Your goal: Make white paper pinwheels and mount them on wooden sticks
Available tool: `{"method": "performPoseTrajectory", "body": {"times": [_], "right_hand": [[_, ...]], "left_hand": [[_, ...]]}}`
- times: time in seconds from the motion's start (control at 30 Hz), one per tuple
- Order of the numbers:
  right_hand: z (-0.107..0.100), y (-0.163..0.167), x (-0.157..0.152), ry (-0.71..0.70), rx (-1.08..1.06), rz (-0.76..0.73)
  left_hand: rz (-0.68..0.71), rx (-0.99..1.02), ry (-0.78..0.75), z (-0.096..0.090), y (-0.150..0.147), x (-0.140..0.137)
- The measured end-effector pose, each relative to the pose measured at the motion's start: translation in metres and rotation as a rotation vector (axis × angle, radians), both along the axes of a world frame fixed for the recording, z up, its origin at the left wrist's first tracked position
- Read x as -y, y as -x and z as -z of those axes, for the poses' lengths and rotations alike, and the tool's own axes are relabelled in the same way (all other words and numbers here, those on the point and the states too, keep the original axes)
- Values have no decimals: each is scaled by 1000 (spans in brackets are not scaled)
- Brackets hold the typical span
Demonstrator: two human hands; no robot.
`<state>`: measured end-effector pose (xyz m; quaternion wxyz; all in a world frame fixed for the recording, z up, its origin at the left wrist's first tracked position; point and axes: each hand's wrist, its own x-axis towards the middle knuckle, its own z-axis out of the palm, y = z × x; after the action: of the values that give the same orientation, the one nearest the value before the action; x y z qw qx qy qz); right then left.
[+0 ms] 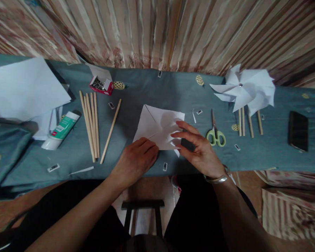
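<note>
A white square sheet of paper (164,120) with slits running in from its corners lies in front of me on the cloth. My left hand (139,155) is closed at the paper's lower left edge, its fingers curled together over it; the fingertips are partly hidden. At the right edge, my right hand (199,148) has its fingers spread, the tips over or touching the paper. A small paper flap pokes out below the sheet near the right thumb. Green-handled scissors (215,134) lie just right of that hand.
Left of the sheet are a single wooden stick (111,131), several more sticks (91,126), an open red box of pins (102,85), a glue tube (61,130) and paper sheets (26,89). To the right lie paper pinwheels (248,87) and a phone (298,131).
</note>
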<state>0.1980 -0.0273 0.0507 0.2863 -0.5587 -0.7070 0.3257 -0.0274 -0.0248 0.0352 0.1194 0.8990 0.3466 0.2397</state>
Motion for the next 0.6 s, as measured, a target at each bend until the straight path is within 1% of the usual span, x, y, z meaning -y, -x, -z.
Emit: {"method": "performPoseTrajectory", "body": {"times": [0.1, 0.2, 0.3, 0.47, 0.6], "right_hand": [[-2, 2, 1, 71, -73, -29], [1, 5, 1, 75, -103, -10], [6, 10, 1, 31, -85, 25], [14, 21, 0, -86, 25, 77], [18, 28, -2, -142, 92, 95]], "left_hand": [[14, 27, 34, 0, 5, 5], [13, 29, 53, 0, 7, 8], [9, 12, 54, 0, 6, 8], [9, -24, 45, -1, 4, 9], [-4, -27, 45, -1, 4, 10]]}}
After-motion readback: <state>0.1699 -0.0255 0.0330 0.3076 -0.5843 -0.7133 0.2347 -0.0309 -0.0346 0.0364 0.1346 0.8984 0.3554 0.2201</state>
